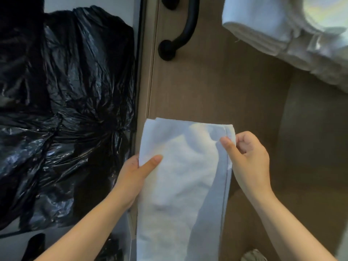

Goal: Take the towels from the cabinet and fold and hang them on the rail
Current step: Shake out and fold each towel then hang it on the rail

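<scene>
Towel (pixel 180 176) is up in the air between both hands, in front of the cabinet door (pixel 207 81). It's a long narrow strip whose long axis runs straight away from the person, and the near end drops out of view at the bottom. The left hand (pixel 133 178) grips the left edge, thumb on top. The right hand (pixel 250 159) has its fingers (pixel 228 146) pinched on the right hem, closer to the far corner. So both hands are on the long sides, about equally near. My guess is the next fold goes across the length, far end toward near end. I can't see the rail anywhere. More folded towels (pixel 282 31) are sitting top right.
</scene>
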The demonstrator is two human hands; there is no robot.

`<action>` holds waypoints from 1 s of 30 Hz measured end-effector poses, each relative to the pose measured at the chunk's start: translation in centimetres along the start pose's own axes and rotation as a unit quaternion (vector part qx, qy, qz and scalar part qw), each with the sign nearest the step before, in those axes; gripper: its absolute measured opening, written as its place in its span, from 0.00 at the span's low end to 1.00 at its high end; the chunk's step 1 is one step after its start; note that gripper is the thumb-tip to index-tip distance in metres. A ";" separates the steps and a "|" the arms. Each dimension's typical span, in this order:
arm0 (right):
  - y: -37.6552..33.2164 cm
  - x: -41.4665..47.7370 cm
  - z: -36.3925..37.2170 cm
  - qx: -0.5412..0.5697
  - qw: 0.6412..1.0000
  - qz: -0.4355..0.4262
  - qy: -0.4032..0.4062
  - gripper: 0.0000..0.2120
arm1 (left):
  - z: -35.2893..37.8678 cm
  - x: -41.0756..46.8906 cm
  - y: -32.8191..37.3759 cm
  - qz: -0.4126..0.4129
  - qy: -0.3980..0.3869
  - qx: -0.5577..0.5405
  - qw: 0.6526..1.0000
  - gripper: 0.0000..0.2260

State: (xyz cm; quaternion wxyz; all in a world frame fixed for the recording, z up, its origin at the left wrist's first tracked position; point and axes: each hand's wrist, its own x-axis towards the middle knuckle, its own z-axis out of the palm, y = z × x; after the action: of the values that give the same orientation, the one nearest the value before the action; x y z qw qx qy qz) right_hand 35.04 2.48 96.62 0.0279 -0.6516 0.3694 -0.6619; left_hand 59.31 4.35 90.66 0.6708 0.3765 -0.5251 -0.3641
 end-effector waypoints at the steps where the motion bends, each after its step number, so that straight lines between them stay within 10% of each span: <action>1: -0.2 0.0 -0.7 0.001 1.000 0.003 0.000 0.16 | 0.5 -0.3 0.8 0.005 0.000 0.014 1.000 0.19; 30: -13.0 4.6 3.9 0.084 0.990 -0.092 -0.060 0.06 | -5.8 0.6 9.5 0.120 0.087 -0.064 0.987 0.18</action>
State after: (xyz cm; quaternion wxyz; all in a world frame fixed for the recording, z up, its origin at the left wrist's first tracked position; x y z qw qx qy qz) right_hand 43.57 7.76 106.90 0.0432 -0.7167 0.2485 -0.6502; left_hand 65.99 8.84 98.32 0.7755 0.2974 -0.4817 -0.2795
